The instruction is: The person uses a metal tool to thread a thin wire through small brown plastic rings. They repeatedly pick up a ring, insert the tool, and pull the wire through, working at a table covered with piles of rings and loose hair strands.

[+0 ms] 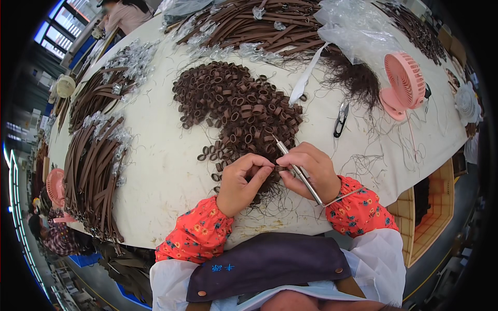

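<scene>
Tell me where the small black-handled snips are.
In the head view, the snips lie right of centre on the pale table, between the heap of brown loops and the right-side pink fan, beyond the right hand.

The broad, cloth-covered table point(155, 197) is showing off-white, with yellowish-brown stains mottling its front edge. The heaped small, oval, dark-brown loops point(249, 111) are making a deep brown mass, while the long, flat, narrow straps point(93, 166) are showing a similar chocolate brown. The slim, pen-shaped metal tool point(307, 182) is gleaming silver. The small thread snips point(341, 122) are pairing black with silver. The round-headed plastic fan point(402, 83) is showing soft pink. The gathered fabric sleeve covers point(199, 228) are displaying orange-red, scattered with yellow and teal flowers. The dark plum apron point(264, 259) is bearing bright blue markings point(223, 268) and copper-coloured studs point(339, 270).
</scene>
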Demonstrator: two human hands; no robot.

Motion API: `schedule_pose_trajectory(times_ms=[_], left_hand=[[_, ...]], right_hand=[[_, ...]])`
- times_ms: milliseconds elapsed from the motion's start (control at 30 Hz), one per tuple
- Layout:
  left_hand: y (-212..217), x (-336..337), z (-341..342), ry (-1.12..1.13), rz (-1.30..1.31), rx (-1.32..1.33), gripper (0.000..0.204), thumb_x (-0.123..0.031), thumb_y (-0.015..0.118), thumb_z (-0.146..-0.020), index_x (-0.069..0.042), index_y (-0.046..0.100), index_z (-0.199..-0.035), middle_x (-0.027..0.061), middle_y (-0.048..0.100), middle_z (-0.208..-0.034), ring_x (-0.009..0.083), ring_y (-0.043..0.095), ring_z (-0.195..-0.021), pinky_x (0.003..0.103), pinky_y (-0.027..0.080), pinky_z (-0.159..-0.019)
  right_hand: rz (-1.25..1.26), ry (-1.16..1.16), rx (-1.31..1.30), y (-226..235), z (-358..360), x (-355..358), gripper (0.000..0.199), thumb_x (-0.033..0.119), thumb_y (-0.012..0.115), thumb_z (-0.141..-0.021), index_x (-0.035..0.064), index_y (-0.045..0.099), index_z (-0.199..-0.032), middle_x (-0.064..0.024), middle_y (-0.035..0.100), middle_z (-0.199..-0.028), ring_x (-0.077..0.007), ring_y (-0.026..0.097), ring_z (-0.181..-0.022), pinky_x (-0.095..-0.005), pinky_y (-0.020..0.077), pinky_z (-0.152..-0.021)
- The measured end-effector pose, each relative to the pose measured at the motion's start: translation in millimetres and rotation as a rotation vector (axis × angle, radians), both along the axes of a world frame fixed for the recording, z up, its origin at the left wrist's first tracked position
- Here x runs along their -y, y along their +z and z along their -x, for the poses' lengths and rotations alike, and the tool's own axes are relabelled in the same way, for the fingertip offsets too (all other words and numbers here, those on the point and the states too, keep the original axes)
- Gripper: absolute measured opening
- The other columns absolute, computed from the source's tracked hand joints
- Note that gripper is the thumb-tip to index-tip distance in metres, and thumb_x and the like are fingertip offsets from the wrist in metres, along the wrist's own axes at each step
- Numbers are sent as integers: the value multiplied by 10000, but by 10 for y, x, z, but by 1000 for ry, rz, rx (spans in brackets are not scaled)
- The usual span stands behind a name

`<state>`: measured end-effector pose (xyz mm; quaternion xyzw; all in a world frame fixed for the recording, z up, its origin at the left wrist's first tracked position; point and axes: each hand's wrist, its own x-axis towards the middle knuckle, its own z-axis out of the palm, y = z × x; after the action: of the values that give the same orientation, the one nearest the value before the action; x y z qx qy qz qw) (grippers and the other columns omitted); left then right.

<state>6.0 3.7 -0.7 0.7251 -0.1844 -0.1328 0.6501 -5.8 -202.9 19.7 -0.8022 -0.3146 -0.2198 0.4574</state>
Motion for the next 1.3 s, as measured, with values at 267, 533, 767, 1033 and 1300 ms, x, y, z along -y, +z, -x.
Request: schedule_pose_trajectory(times_ms=[267,533,767,1033,1300], left_hand=[[135,105,65,-73,299,-369,154,-51,585,-923,21,562,-1058,35,626,-818,42,560,-711,188,449,-646],[41,-19,-11,-41,-30,10,187,-62,623,-902,15,609,-1071,36,649,-889,72,598,-748,193,468,-667],[-14,78,71,-79,327,-244,110,-74,490,-974,8,515,-1044,69,631,-934,97,613,-753,224,500,-681],[46,82,49,-6,286,-159,83,-96,444,-997,-21,467,-1024,81,618,-906,88,580,-743,211,475,-647],[60,82,57,19,273,-153,78,-98,440,-999,-24,457,-1015,83,616,-874,88,567,-713,207,461,-633]], right_hand=[[18,16,25,-9,14,-20,367,-28,700,-697,68,584,-1032,-90,611,-846,-253,601,-717,-337,499,-611],[-42,8,-78,9,29,-29,361,-48,692,-682,76,593,-1006,-76,612,-829,-239,603,-698,-314,498,-593],[-39,30,-15,-20,-8,-35,348,0,714,-689,93,598,-1004,-53,634,-833,-250,602,-700,-329,495,-616],[-473,-6,-528,-26,116,-66,162,131,518,-959,13,578,-1052,-38,629,-768,-113,598,-693,-274,499,-674],[-693,293,-790,1,90,79,250,203,450,-1003,-19,567,-1011,-44,587,-698,-123,602,-684,-256,485,-655]])
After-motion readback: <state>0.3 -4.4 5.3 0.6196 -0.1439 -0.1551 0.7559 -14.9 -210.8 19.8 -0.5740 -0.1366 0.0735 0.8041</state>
